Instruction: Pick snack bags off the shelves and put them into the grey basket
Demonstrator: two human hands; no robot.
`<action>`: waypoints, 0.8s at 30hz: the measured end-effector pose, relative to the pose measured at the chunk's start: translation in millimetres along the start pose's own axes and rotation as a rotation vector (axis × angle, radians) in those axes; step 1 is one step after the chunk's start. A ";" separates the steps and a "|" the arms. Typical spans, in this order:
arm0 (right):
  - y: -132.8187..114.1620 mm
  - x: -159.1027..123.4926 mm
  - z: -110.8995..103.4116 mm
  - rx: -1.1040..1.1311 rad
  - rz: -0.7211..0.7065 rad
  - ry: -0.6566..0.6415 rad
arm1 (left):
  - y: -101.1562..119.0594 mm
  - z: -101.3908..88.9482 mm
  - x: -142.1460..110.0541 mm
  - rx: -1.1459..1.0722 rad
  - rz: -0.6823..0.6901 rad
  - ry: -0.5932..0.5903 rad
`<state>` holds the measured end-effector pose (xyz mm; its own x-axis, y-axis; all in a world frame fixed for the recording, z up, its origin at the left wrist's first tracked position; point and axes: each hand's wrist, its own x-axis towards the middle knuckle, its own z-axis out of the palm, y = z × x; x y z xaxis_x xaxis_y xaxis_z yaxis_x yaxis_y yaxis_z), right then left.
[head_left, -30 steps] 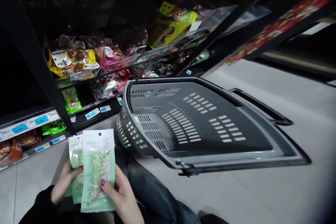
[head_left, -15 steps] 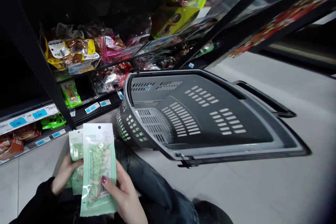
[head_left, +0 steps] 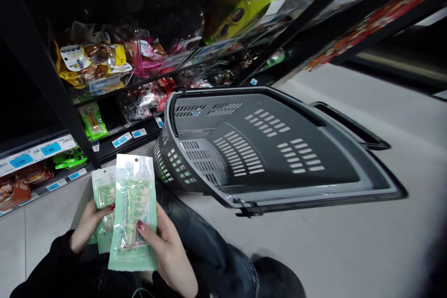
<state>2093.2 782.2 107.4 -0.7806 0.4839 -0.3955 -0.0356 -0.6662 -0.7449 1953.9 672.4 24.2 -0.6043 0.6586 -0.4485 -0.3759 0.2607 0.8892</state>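
Note:
My right hand point(head_left: 167, 247) is closed on a pale green and white snack packet point(head_left: 134, 214), its thumb pressed on the front and its fingers behind. Just left of it, my left hand point(head_left: 87, 223) grips more packets of the same kind point(head_left: 104, 191), thumb on top; the edge of another shows beneath, and how many there are I cannot tell. The right packet partly covers the left ones. Both hands are low in the view, above my lap. To their right stands a grey shopping basket point(head_left: 279, 149) with slotted walls, its inside showing no goods.
Dark shelves rise ahead, with yellow snack packs point(head_left: 94, 63), a green packet point(head_left: 93, 121) and red packs point(head_left: 153, 98) on them. Price labels point(head_left: 50, 149) line the shelf edges. A black basket handle point(head_left: 352, 125) sticks out at the right. My knee point(head_left: 209, 242) is beside the basket.
The right-hand packet has risen slightly and shifted a little right against the left-hand packets. My view has tilted a little, so shelves and basket sit higher. Both grips stay the same.

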 end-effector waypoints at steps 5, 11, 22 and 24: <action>0.2 0.5 1.7 -0.047 -0.015 0.002 | -1.6 -2.2 3.7 0.023 0.000 0.000; 0.1 -1.0 2.9 -0.078 -0.032 -0.005 | -1.4 -2.7 5.0 0.019 -0.001 -0.007; 4.8 4.5 -2.7 -0.099 -0.043 -0.042 | -1.1 -3.6 3.5 -0.001 -0.009 -0.015; 2.8 3.9 -1.5 -0.106 -0.043 -0.021 | -0.6 -3.0 3.6 -0.002 -0.011 -0.002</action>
<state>2091.0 783.1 102.9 -0.7929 0.4980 -0.3511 -0.0044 -0.5809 -0.8139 1949.8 672.4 21.8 -0.5989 0.6570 -0.4578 -0.3834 0.2666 0.8843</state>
